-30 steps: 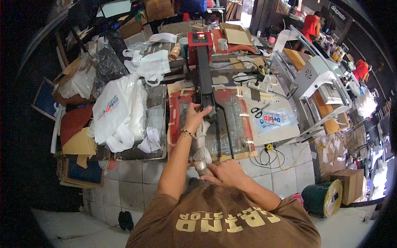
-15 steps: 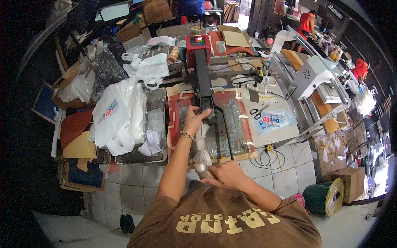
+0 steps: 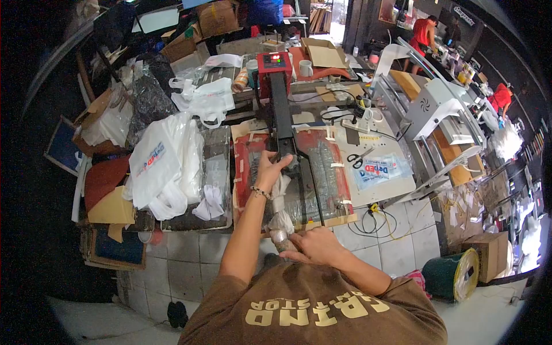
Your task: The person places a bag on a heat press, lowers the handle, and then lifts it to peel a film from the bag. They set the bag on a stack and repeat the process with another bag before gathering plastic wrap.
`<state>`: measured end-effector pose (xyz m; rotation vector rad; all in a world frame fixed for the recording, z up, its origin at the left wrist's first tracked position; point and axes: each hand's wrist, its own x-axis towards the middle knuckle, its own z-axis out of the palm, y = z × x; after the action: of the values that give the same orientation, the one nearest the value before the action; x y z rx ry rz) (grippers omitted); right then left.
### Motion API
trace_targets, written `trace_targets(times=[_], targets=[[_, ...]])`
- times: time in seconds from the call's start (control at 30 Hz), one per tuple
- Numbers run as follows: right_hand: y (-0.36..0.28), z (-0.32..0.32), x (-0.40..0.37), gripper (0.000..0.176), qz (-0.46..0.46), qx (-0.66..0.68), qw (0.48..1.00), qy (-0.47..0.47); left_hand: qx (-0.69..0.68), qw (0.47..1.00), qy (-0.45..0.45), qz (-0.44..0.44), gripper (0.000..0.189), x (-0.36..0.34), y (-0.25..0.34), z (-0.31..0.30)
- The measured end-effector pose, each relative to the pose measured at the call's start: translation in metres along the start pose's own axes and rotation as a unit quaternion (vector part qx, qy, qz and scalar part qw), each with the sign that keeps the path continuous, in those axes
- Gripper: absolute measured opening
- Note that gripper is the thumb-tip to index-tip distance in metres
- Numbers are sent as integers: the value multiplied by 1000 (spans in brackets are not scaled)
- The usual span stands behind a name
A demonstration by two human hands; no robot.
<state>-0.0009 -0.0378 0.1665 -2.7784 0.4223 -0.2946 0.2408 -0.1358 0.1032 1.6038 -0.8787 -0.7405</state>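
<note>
The heat press's long dark arm [image 3: 281, 106] runs from its red control box [image 3: 273, 62] toward me, over a red and grey taped base [image 3: 330, 172]. My left hand [image 3: 273, 170], with a beaded bracelet at the wrist, is closed on the end of the dark arm. Below it, my right hand [image 3: 313, 246] wraps round the taped end of the wrapped handle [image 3: 280, 230], close to my shirt. Some of its fingers are hidden.
White printed bags [image 3: 167, 161] lie at the left. Scissors [image 3: 357, 158] and a printed plastic bag [image 3: 382, 169] lie right of the press. A white machine [image 3: 437, 106] stands further right. Two people in red [image 3: 424, 35] are at the back right.
</note>
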Motion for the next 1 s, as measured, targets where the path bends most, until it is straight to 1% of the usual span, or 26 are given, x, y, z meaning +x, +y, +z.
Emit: trace_targets(times=[0.17,0.23,0.4,0.47,0.57,0.63,0.7,0.77,0.83,0.9,1.0], targets=[[-2,-4,1,59,1,-1,1000,-8,6,1000,6,-2,74,-4,7,0],[-7,-10,2,62,49,34,996,-73,-13,1000,3,-9,71,-5,9,0],[-7,-8,0,62,55,36,996,-63,-12,1000,10,3,69,4,-10,2],[-7,-9,0,62,56,28,996,-65,-7,1000,16,4,69,3,-5,1],[-7,-9,1,63,55,32,996,-66,-33,999,-8,-1,71,0,0,0],[-6,-5,1,63,48,19,998,-42,2,1000,3,6,75,1,0,0],[-5,-5,2,63,46,23,998,-44,7,1000,11,12,75,7,-7,0],[-4,-2,2,64,44,25,998,-44,12,1000,19,20,76,5,-2,0],[-1,4,1,65,39,14,999,-31,31,999,18,2,76,1,3,-1],[0,7,0,65,44,21,998,-31,15,1000,13,5,76,9,-8,0],[-1,6,0,66,50,25,998,-34,1,1000,10,9,75,9,-6,0]])
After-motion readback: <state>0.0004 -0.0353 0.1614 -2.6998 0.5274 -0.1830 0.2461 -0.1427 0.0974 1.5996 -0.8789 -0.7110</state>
